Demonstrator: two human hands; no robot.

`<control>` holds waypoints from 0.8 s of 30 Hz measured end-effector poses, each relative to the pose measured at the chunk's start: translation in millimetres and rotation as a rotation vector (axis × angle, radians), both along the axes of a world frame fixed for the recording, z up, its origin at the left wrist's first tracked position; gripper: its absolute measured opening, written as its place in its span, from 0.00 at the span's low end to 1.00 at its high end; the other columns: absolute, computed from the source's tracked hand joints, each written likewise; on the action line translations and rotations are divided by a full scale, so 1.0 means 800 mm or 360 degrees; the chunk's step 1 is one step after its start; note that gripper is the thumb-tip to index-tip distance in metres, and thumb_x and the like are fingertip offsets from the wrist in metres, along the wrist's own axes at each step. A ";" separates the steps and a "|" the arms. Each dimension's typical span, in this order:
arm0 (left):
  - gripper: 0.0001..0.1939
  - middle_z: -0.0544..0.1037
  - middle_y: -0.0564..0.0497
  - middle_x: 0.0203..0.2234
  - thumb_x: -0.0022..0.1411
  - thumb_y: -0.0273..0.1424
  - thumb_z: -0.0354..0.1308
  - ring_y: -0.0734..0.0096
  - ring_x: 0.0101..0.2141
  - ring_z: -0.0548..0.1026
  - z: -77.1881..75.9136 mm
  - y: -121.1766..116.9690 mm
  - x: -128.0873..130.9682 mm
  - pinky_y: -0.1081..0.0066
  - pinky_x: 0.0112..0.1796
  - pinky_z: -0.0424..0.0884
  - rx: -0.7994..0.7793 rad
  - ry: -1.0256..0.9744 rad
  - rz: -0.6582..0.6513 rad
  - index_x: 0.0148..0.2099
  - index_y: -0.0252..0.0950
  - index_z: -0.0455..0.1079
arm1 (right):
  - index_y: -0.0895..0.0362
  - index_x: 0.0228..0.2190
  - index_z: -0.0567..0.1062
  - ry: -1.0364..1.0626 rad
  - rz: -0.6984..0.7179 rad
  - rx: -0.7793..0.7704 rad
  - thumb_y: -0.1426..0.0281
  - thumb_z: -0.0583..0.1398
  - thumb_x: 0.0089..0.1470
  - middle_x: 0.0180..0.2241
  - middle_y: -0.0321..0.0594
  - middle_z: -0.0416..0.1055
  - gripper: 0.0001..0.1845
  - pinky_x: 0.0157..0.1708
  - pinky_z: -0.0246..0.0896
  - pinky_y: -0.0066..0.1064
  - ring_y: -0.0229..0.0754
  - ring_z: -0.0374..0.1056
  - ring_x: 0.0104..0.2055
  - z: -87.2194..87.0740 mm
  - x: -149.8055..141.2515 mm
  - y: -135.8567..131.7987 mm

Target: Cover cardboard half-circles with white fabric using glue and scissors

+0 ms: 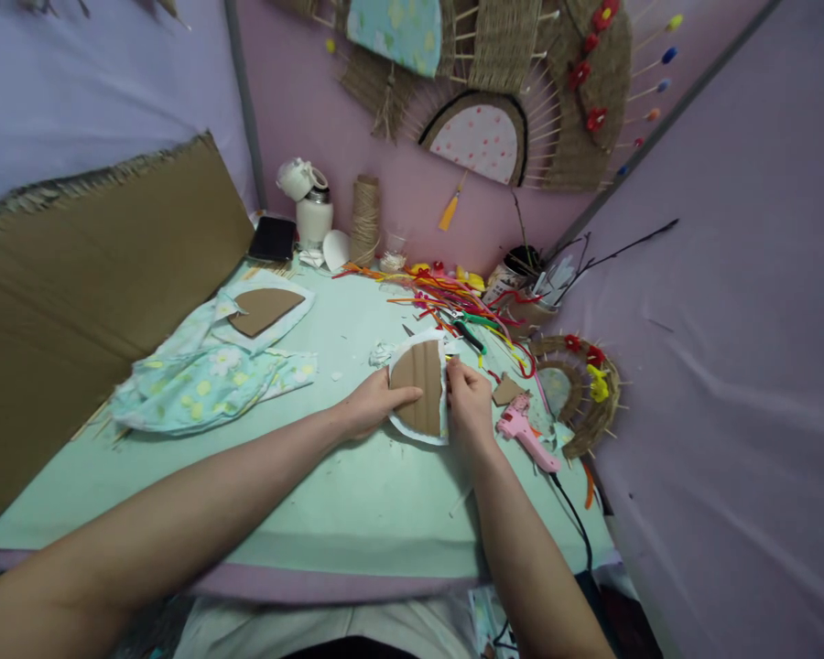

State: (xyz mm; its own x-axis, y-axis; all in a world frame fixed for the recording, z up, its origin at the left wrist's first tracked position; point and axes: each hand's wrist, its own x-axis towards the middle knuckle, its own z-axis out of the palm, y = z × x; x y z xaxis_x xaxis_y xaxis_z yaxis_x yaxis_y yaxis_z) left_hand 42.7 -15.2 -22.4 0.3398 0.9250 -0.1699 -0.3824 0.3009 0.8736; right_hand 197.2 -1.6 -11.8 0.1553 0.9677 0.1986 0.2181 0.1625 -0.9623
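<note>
Forearms (247,490) are bare; the lap garment (302,620) is pale, the top (350,649) black.

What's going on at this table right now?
A person's left hand grips the curved side of a half-round, white-edged cardboard piece, while the right hand is at its straight edge. A pink glue gun lies to the right. Off to the left, a cardboard cutout lies on pale fabric, next to bunched floral cloth.
</note>
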 end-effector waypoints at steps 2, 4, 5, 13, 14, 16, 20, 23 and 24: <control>0.25 0.78 0.44 0.40 0.45 0.30 0.67 0.60 0.41 0.75 0.000 0.001 -0.001 0.59 0.46 0.68 -0.0002 -0.0060 0.0020 0.48 0.32 0.69 | 0.57 0.20 0.72 0.0036 0.0064 -0.0078 0.50 0.52 0.55 0.15 0.31 0.58 0.26 0.18 0.47 0.28 0.35 0.51 0.18 -0.004 0.002 0.002; 0.26 0.78 0.44 0.40 0.45 0.31 0.68 0.59 0.41 0.75 -0.001 0.002 -0.002 0.58 0.46 0.68 0.0009 -0.0037 0.0030 0.48 0.31 0.69 | 0.57 0.21 0.73 0.0044 0.0101 -0.0106 0.51 0.55 0.53 0.14 0.30 0.57 0.24 0.18 0.46 0.28 0.35 0.49 0.17 -0.004 0.003 0.004; 0.26 0.78 0.43 0.40 0.45 0.31 0.68 0.58 0.41 0.75 -0.001 0.002 -0.003 0.57 0.47 0.67 0.0025 -0.0005 0.0034 0.48 0.31 0.70 | 0.57 0.20 0.73 0.0033 0.0105 -0.0097 0.52 0.58 0.51 0.15 0.30 0.57 0.21 0.19 0.47 0.27 0.35 0.50 0.18 -0.004 0.003 0.003; 0.27 0.78 0.43 0.41 0.46 0.30 0.67 0.58 0.41 0.75 0.001 0.002 -0.003 0.58 0.46 0.68 0.0039 0.0026 0.0065 0.49 0.30 0.69 | 0.57 0.20 0.74 -0.0024 0.0051 0.0011 0.55 0.62 0.48 0.22 0.35 0.66 0.18 0.29 0.54 0.28 0.38 0.59 0.28 0.001 -0.001 0.000; 0.27 0.78 0.42 0.41 0.46 0.30 0.67 0.59 0.42 0.75 0.001 0.002 -0.003 0.58 0.47 0.68 0.0026 -0.0045 0.0056 0.50 0.30 0.68 | 0.57 0.20 0.74 -0.0009 0.0076 -0.0012 0.53 0.59 0.50 0.21 0.35 0.65 0.21 0.27 0.54 0.28 0.38 0.59 0.26 -0.001 -0.001 0.001; 0.28 0.78 0.42 0.42 0.45 0.30 0.68 0.58 0.43 0.75 0.003 0.003 -0.004 0.58 0.47 0.68 0.0000 -0.0151 0.0058 0.50 0.31 0.68 | 0.57 0.21 0.74 0.0029 0.0144 -0.0072 0.48 0.52 0.54 0.19 0.36 0.65 0.28 0.24 0.54 0.28 0.38 0.58 0.23 -0.004 -0.001 0.003; 0.28 0.79 0.43 0.42 0.45 0.30 0.68 0.58 0.43 0.75 0.001 0.005 -0.005 0.59 0.46 0.69 -0.0017 -0.0201 0.0103 0.50 0.32 0.69 | 0.58 0.22 0.75 0.0024 0.0215 -0.0125 0.47 0.51 0.54 0.18 0.36 0.65 0.30 0.22 0.53 0.28 0.38 0.57 0.22 -0.007 -0.001 0.004; 0.27 0.79 0.44 0.41 0.46 0.30 0.67 0.58 0.42 0.75 -0.005 0.007 -0.004 0.58 0.45 0.69 0.0020 -0.0087 0.0167 0.50 0.32 0.69 | 0.57 0.19 0.73 -0.0068 0.0163 -0.0058 0.54 0.60 0.49 0.19 0.34 0.65 0.19 0.26 0.54 0.28 0.38 0.57 0.25 -0.003 -0.003 0.000; 0.27 0.78 0.44 0.41 0.46 0.31 0.67 0.58 0.42 0.75 -0.007 0.008 -0.004 0.58 0.46 0.69 0.0048 -0.0032 0.0187 0.50 0.32 0.69 | 0.57 0.19 0.73 -0.0100 0.0134 -0.0022 0.57 0.62 0.47 0.20 0.34 0.65 0.17 0.28 0.54 0.29 0.38 0.58 0.26 -0.002 -0.004 -0.002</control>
